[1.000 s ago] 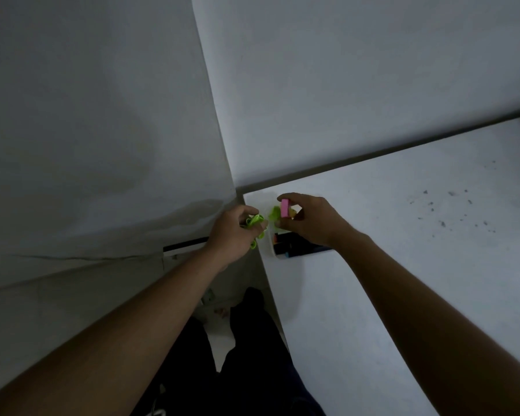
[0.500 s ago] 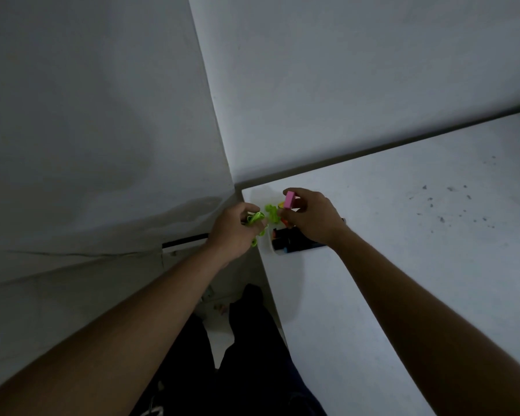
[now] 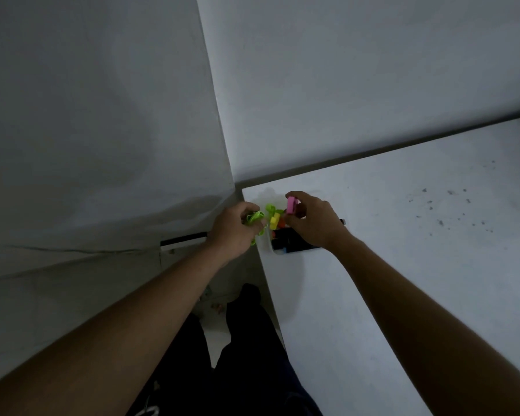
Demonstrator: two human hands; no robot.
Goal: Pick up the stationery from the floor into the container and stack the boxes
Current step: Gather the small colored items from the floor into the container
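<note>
The small pink piece (image 3: 291, 205) is pinched in the right grip (image 3: 315, 220), with the thumb over the top and the curled fingers behind it, and it stands up out of the fingertips on the side facing the other hand. Just below and left of it I see a yellow piece (image 3: 274, 220), a bit of orange (image 3: 280, 225) and a bright green bit (image 3: 270, 209), all bunched in the narrow gap between the two grips. I cannot tell which fingers carry these, or whether they are joined. The left grip (image 3: 231, 232) is curled round a bundle of green loops (image 3: 255, 218), and a few of them hang below the fingers beside the desk's edge. I cannot make out what sort of stationery any of this is. The two grips are almost touching. Under the right grip, and partly hidden by it, a dark container (image 3: 288, 243) lies on the white desk (image 3: 403, 280) near its left-hand corner, with spots of orange and blue at its near end. Dark specks (image 3: 448, 211) dot the desk farther right. The desk sits in the corner of two grey walls (image 3: 342, 85). Below the arms are dark trouser legs (image 3: 246, 340) and a patch of pale floor (image 3: 215, 334), and a black-and-white strip (image 3: 183, 239) shows low on the left wall by the left wrist.
</note>
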